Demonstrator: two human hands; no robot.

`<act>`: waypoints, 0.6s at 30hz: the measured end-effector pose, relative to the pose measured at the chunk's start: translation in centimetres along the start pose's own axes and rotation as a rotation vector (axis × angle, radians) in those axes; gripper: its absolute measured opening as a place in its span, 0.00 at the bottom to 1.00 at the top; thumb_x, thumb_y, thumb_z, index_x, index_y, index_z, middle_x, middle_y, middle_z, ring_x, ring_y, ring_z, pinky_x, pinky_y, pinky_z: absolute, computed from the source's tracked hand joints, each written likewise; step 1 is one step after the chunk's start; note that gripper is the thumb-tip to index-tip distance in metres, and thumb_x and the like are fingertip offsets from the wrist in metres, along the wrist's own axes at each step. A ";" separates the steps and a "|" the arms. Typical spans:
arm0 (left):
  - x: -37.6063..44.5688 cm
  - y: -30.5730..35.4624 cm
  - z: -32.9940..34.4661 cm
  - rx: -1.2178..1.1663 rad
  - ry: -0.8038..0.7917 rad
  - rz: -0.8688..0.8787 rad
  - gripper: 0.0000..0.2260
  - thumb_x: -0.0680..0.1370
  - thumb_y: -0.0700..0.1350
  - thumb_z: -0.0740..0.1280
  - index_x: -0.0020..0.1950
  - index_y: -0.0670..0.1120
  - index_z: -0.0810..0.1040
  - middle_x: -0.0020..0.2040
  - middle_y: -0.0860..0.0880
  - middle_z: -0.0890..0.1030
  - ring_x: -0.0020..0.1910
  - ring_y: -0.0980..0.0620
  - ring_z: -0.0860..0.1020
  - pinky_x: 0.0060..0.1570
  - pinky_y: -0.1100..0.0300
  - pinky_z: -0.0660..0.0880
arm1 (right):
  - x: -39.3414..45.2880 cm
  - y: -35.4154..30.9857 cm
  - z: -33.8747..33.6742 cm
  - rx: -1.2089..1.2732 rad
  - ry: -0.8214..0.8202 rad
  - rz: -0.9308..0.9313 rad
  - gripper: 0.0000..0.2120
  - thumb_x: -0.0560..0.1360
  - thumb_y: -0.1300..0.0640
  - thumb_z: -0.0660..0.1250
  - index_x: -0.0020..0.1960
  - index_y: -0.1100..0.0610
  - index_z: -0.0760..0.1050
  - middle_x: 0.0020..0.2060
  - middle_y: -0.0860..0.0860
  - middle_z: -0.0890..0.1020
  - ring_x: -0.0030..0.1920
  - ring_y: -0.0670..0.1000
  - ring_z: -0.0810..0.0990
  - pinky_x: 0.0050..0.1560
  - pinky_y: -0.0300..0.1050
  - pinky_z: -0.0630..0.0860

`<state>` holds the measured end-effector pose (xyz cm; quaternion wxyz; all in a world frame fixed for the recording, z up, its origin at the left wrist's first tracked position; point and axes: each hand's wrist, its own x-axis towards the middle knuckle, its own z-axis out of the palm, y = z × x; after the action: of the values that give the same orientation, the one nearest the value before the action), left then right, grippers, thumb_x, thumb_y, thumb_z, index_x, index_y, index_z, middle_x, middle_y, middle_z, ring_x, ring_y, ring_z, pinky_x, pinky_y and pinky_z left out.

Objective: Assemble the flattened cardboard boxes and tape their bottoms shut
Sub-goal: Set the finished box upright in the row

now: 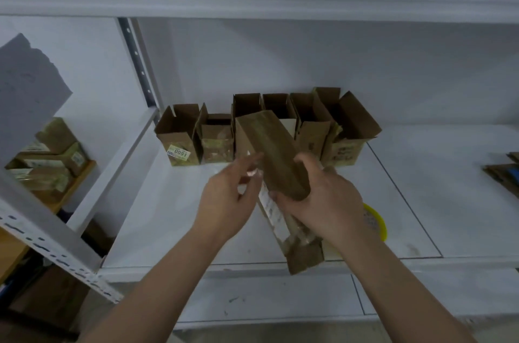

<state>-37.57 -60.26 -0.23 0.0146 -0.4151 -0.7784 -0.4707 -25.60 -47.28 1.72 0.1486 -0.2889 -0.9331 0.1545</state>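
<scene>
Gripping a long brown cardboard box (276,162) near its lower end, the right hand (323,196) holds it tilted above the white shelf (168,216). The left hand (227,196) is relaxed, its fingers touching the box's glossy taped side. Behind stands a row of open boxes (266,129); what is inside them is too dark to tell. A yellow round object (377,219) lies partly hidden by the right wrist.

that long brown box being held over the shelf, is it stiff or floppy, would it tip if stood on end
The box probably holds its shape: its faces look flat where the right hand grips it. Likely light, being thin cardboard. Tall and narrow, it could tip easily on end, though similar boxes stand upright behind.
</scene>
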 end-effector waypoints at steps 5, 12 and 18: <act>-2.8 -1.7 2.1 -0.353 -0.187 -0.232 0.18 0.78 0.57 0.59 0.65 0.57 0.77 0.60 0.57 0.80 0.57 0.62 0.78 0.57 0.55 0.79 | -1.3 1.0 2.8 0.159 -0.158 0.045 0.29 0.76 0.34 0.58 0.71 0.47 0.68 0.59 0.51 0.78 0.56 0.51 0.78 0.54 0.42 0.74; -3.1 -4.8 2.7 -0.341 -0.274 -0.307 0.18 0.79 0.54 0.62 0.67 0.53 0.76 0.73 0.52 0.69 0.70 0.55 0.70 0.67 0.52 0.72 | -2.5 2.9 4.6 0.414 -0.278 0.026 0.31 0.71 0.39 0.70 0.72 0.45 0.69 0.54 0.48 0.78 0.54 0.47 0.78 0.54 0.37 0.74; -4.1 -6.1 2.0 -0.407 -0.503 -0.263 0.39 0.68 0.55 0.74 0.76 0.56 0.62 0.78 0.60 0.54 0.74 0.62 0.60 0.66 0.65 0.70 | -3.5 3.4 5.4 0.423 -0.322 -0.032 0.47 0.60 0.34 0.69 0.76 0.45 0.62 0.61 0.46 0.74 0.60 0.43 0.74 0.60 0.33 0.70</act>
<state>-38.14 -62.65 -7.45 -0.3217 -0.4089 -0.6944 -0.4971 -23.10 -47.75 -5.15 0.0576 -0.2083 -0.8962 0.3875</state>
